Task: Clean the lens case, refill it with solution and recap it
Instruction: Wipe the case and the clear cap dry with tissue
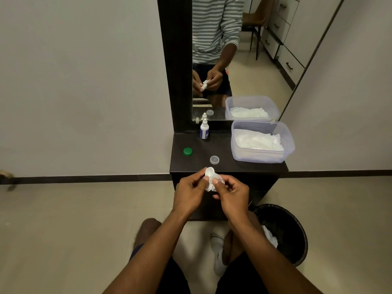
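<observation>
My left hand (189,193) grips the white lens case (209,172) upright in front of the dark stand's front edge. My right hand (230,195) pinches a white tissue (218,179) against the case's lower well. Both caps lie off the case on the dark stand (224,164): a green cap (187,151) at the left and a clear cap (214,160) in the middle. A small white solution bottle (204,129) with a blue label stands at the back, its nozzle uncapped.
A clear plastic tub (263,155) holding white tissues occupies the stand's right side. A black waste bin (284,232) with crumpled tissue inside sits on the floor at my right. A mirror (239,60) rises behind the stand.
</observation>
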